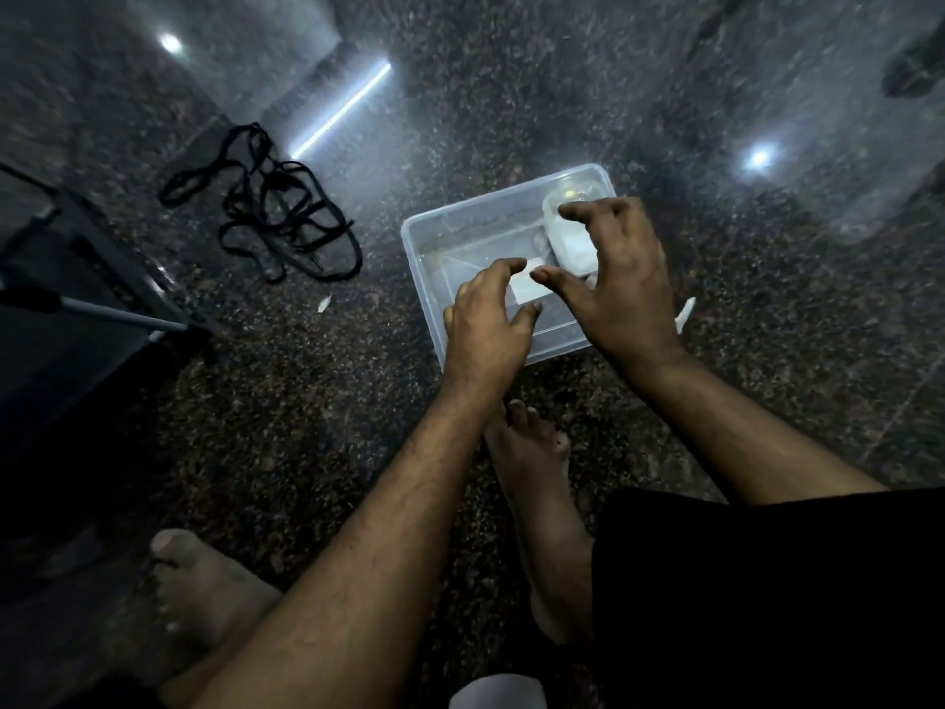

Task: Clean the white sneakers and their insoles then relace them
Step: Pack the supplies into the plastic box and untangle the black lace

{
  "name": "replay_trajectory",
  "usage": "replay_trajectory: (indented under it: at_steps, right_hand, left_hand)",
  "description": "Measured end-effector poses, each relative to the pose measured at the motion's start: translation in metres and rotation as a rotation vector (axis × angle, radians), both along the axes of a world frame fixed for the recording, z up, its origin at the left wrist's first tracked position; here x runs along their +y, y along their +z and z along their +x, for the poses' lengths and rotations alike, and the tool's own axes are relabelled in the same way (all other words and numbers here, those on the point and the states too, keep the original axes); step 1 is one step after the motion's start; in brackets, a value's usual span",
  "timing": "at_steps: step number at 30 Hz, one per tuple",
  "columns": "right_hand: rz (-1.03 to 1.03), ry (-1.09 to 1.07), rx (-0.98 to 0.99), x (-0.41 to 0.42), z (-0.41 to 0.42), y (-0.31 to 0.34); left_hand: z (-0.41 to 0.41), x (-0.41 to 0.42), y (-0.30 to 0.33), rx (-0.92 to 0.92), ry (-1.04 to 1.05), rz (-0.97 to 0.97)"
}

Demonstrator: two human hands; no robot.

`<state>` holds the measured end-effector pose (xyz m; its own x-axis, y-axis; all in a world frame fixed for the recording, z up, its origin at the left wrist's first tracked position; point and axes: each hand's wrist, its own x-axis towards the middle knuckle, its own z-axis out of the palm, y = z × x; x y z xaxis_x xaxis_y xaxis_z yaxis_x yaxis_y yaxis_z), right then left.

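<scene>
Both hands hover over the clear plastic tub on the dark speckled floor. The left hand hangs above the tub's near edge, fingers curled and spread, its grip wide and holding nothing. The right hand sits just beside it, clawed open over a white container at the tub's far right corner, grip wide too, nothing in it. A small white square lies in the tub between the two hands; what it is I cannot tell.

The black laces lie tangled on the floor, well apart to the far left. No sneakers or insoles in view at all.

The risks, as I judge them: the tub looks light and may hold water, so a hand catching the rim could tip or slide it towards the bare feet just near it. The polished floor would turn slippery if wet. And that tangle of laces could knot tighter if yanked carelessly.
</scene>
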<state>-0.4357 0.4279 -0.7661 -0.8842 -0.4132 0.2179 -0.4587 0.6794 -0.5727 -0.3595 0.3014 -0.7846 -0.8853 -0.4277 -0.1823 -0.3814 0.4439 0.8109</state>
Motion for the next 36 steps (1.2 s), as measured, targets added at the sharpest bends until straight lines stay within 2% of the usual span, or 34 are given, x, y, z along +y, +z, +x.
replay_trajectory:
  at_steps: [5,11,14,17,22,27,30,36]
  right_hand:
    - [0.123,0.067,-0.009,-0.020,0.000,-0.005]
    - [0.513,-0.059,0.048,0.017,-0.007,-0.006]
    - [0.734,-0.097,-0.046,0.044,-0.010,-0.009]
    - [0.812,-0.119,-0.140,0.056,-0.006,-0.015]
    - [0.744,-0.093,-0.195,0.057,-0.007,-0.014]
    - [0.429,-0.011,-0.206,0.048,-0.014,0.005]
    - [0.235,-0.019,-0.235,0.040,-0.015,0.010]
    - [0.264,-0.072,-0.253,0.048,-0.016,0.000]
  left_hand:
    - [0.004,-0.020,-0.002,0.005,0.051,-0.012]
    - [0.005,-0.015,-0.012,0.016,0.044,0.016]
    - [0.001,0.000,-0.020,0.000,-0.005,0.046]
    - [-0.007,0.018,-0.024,-0.003,-0.110,0.017]
    - [-0.018,0.036,-0.023,-0.025,-0.232,-0.061]
    - [-0.024,0.038,-0.026,-0.075,-0.358,-0.035]
    - [-0.023,0.038,-0.026,-0.104,-0.355,-0.002]
    - [-0.016,0.047,-0.028,-0.123,-0.290,0.105]
